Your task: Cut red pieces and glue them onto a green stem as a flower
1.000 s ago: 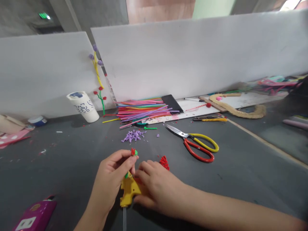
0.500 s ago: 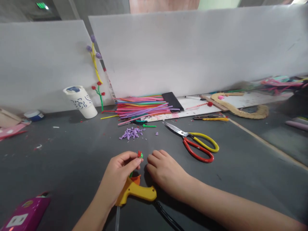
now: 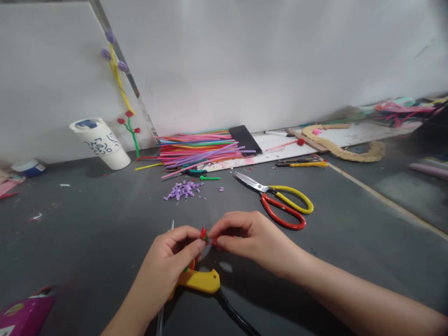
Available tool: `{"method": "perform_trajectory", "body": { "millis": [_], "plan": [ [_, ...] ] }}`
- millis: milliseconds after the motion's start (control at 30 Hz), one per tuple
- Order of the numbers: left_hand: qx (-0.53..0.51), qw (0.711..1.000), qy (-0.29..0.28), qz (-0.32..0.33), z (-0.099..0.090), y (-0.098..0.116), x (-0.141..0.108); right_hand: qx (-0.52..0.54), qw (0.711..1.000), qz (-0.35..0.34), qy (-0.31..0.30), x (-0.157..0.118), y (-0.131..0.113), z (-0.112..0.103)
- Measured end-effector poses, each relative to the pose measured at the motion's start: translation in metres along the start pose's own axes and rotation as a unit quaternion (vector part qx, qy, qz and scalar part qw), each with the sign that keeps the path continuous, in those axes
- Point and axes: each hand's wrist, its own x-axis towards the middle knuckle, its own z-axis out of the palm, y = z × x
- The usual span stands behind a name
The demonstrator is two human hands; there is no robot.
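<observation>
My left hand (image 3: 175, 259) pinches a small red and green piece (image 3: 204, 235) between thumb and fingertips. Close beside it on the right, my right hand (image 3: 247, 235) has its fingers pinched around a small red bit (image 3: 214, 241), mostly hidden by the fingertips. Under my left hand lies a yellow glue gun (image 3: 201, 281), its black cord running toward the front edge. A heap of purple cut pieces (image 3: 182, 190) sits beyond the hands. Scissors (image 3: 276, 198) with one yellow and one red handle lie to the right.
Coloured pipe cleaners (image 3: 199, 151) and a black phone (image 3: 245, 140) lie at the back before white boards. A white cup (image 3: 101, 143) leans at the left beside pipe-cleaner flowers (image 3: 131, 128). A purple box (image 3: 26, 315) stands front left; yellow cutters (image 3: 308, 164) lie farther right.
My right hand has turned and lifted, its fingertips now meeting near the red and green piece, with a red bit showing. The view has shifted slightly, so the background sits higher and farther left.
</observation>
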Motion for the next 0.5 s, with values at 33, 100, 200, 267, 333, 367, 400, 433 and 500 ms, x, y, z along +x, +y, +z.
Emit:
{"method": "perform_trajectory", "body": {
  "millis": [33, 100, 200, 267, 333, 367, 400, 433, 500],
  "plan": [
    [-0.001, 1.000, 0.000, 0.004, 0.0000, -0.0005, -0.0005, 0.043, 0.999, 0.020, -0.006, 0.0005, -0.0006, -0.0002],
    [-0.010, 1.000, 0.002, 0.008, 0.0005, -0.0008, -0.0021, 0.096, 0.994, 0.048, -0.016, 0.0009, -0.0015, -0.0001],
    [-0.039, 0.999, 0.015, 0.001, 0.0023, 0.0007, -0.0050, 0.131, 0.988, 0.082, -0.015, -0.0004, -0.0018, 0.0010],
    [-0.054, 0.998, 0.028, -0.004, 0.0037, 0.0022, -0.0063, 0.119, 0.989, 0.086, -0.007, -0.0019, -0.0017, 0.0019],
    [-0.060, 0.998, 0.030, -0.005, 0.0046, 0.0035, -0.0069, 0.087, 0.994, 0.069, 0.003, -0.0033, -0.0019, 0.0024],
    [-0.060, 0.998, 0.029, -0.004, 0.0050, 0.0042, -0.0071, 0.065, 0.996, 0.056, 0.007, -0.0039, -0.0023, 0.0024],
    [-0.058, 0.998, 0.027, -0.002, 0.0053, 0.0048, -0.0073, 0.038, 0.998, 0.040, 0.011, -0.0045, -0.0029, 0.0022],
    [-0.052, 0.998, 0.027, 0.001, 0.0057, 0.0054, -0.0075, 0.011, 1.000, 0.025, 0.014, -0.0052, -0.0037, 0.0019],
    [-0.030, 0.999, 0.036, 0.011, 0.0064, 0.0064, -0.0083, -0.040, 0.999, -0.006, 0.021, -0.0064, -0.0057, 0.0011]
  ]
}}
